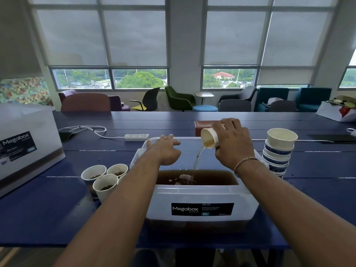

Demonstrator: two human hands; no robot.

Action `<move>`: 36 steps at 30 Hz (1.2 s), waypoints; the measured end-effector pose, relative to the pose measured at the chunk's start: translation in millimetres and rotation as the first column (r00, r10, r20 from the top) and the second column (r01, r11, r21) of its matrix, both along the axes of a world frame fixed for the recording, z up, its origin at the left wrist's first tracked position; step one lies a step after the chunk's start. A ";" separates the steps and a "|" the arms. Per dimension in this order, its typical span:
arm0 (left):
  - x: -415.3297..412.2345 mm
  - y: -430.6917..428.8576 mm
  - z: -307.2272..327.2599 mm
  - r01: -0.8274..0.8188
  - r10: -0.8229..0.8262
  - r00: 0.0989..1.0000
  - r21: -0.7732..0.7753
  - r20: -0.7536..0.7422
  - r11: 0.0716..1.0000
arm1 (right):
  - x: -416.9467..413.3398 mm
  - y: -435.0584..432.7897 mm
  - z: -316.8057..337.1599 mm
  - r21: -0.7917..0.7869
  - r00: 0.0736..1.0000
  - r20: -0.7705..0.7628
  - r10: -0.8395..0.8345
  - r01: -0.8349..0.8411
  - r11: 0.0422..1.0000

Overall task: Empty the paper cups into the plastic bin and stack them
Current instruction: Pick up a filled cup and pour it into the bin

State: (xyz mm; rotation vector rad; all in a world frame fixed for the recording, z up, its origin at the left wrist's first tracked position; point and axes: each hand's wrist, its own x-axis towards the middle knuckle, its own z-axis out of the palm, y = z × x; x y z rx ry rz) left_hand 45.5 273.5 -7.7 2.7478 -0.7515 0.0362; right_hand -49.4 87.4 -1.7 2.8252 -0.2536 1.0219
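head view: only 1 camera, so everything here came from it
right hand (234, 143): was wrapped around a paper cup (210, 137), holding it over the far half of the plastic bin (163, 205)
cup direction: mouth pointed left and a bit down, base tucked in the palm on the right. Its long axis ran nearly level, left to right
stream (198, 158): thin and pale, landing mid-bin in the brown liquid and foaming there
left hand (163, 151): fingers relaxed, holding nothing. It looked to be resting at the bin's far left rim, probably steadying it
how I'd do it: keep the mouth over the middle, tip the base up slowly until it stops dripping, give it a shake, then go to the stack
stack (279, 151): empties nested mouth-up, just right of the bin
full cups (105, 182): at least 3 were upright left of the bin, waiting their turn
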 end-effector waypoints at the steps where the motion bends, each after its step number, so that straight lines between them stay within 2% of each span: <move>1: 0.5 0.2 0.0 0.002 -0.002 1.000 -0.002 -0.002 1.000 | 0.3 -0.8 0.8 0.000 1.000 0.020 0.000 0.000 1.000; 7: 1.4 -0.2 -0.8 0.003 -0.003 1.000 -0.012 -0.002 1.000 | 1.3 1.5 3.8 -0.058 0.993 0.102 0.052 -0.046 0.997; 11: 1.4 -0.9 -0.7 0.006 -0.006 1.000 -0.021 -0.006 1.000 | 2.8 2.1 3.1 -0.088 0.994 0.099 0.053 -0.045 0.995; 16: 0.8 0.4 -0.3 -0.002 0.001 1.000 -0.046 -0.009 0.999 | 5.0 4.0 6.1 -0.087 0.984 0.172 0.038 -0.023 0.996; 19: -1.0 -1.6 -0.3 -0.022 0.021 1.000 -0.084 -0.010 0.996 | 1.2 2.7 1.8 -0.015 0.998 0.070 0.001 0.000 1.000; 21: -1.8 -3.5 -0.7 -0.059 0.056 0.998 -0.178 -0.020 0.982 | 1.0 -0.8 -4.7 0.157 0.997 -0.074 0.014 -0.002 0.988; 23: -3.2 -9.2 2.2 -0.063 0.062 0.998 -0.338 -0.014 0.939 | 1.4 -5.7 -4.4 0.282 0.995 -0.094 0.024 0.003 0.960; 26: -15.3 -30.3 19.4 0.022 -0.009 1.000 -0.535 0.026 0.844 | 1.9 -10.7 9.9 0.269 1.000 -0.004 0.010 -0.008 0.963; 28: -22.7 -52.1 34.2 0.048 -0.090 0.996 -0.664 -0.029 0.746 | 0.1 -16.0 20.0 0.260 1.000 -0.008 0.003 0.000 0.966; 30: -30.4 -75.9 47.0 0.047 -0.191 0.977 -0.778 -0.094 0.626 | -3.5 -25.8 29.3 0.373 0.999 0.010 0.041 -0.041 0.927; 32: -38.3 -103.3 58.1 0.039 -0.223 0.969 -0.823 -0.108 0.567 | -9.6 -43.0 39.0 0.506 0.990 0.118 0.079 -0.128 0.853; 36: -54.2 -149.5 79.2 0.000 -0.314 0.935 -0.884 -0.165 0.467 | -25.1 -75.8 57.9 0.509 0.955 0.295 0.019 -0.174 0.843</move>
